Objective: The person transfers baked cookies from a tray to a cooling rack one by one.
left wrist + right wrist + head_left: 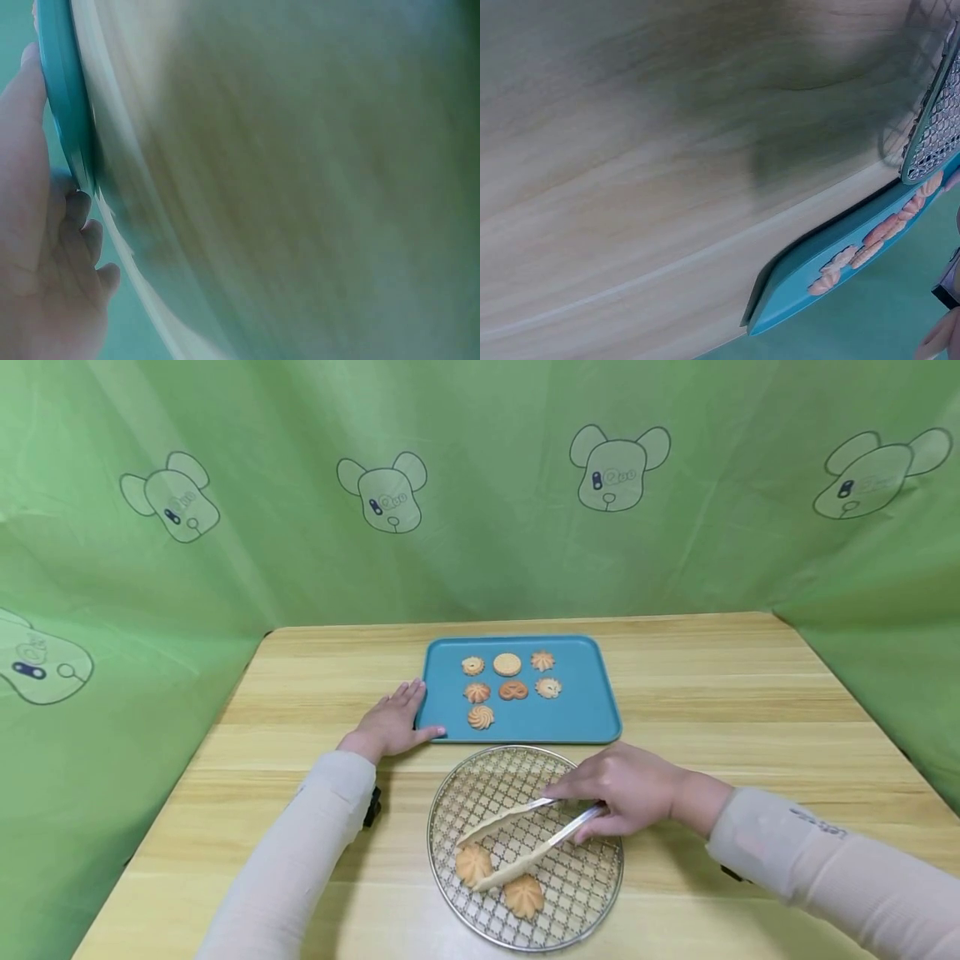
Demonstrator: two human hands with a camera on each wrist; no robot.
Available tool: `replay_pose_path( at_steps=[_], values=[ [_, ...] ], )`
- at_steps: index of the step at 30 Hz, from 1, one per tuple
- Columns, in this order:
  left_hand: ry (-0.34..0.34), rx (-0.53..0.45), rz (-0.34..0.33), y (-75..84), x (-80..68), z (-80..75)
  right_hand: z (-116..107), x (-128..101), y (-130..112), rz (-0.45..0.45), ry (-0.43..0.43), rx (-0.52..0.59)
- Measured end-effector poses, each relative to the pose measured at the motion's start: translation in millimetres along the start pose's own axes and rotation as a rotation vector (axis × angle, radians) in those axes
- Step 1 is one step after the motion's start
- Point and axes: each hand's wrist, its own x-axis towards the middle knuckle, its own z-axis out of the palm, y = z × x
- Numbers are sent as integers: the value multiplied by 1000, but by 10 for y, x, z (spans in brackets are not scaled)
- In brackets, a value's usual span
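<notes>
R hand [630,789] pinches tongs [517,843] w/ tips at a cookie [474,864] on the wire rack [592,902], L hand [393,722] flat, steadying the blue tray [592,710]; a loose squeeze could drop or crumble it.

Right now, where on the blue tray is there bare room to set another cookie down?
The blue tray is bare along its right side, right of the cookies, and in the front row right of the swirl cookie. Its left edge is crowded: the left hand rests there. The right hand holds tongs over the wire rack.
</notes>
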Motion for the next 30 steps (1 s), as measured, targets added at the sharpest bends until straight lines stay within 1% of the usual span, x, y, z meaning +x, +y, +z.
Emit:
replay_pose_path(
  at_steps=[4, 15, 19, 30],
  values=[
    [4, -5, 1, -3, -6, 6, -4, 14, -5, -6, -16, 14],
    [6, -11, 3, 1, -8, 2, 1, 27, -19, 27, -64, 31],
    [6, -11, 2, 9, -17, -7, 5, 27, -24, 40, -70, 31],
    [13, -5, 3, 13, -22, 2, 8, 21, -24, 34, -72, 14]
  ],
)
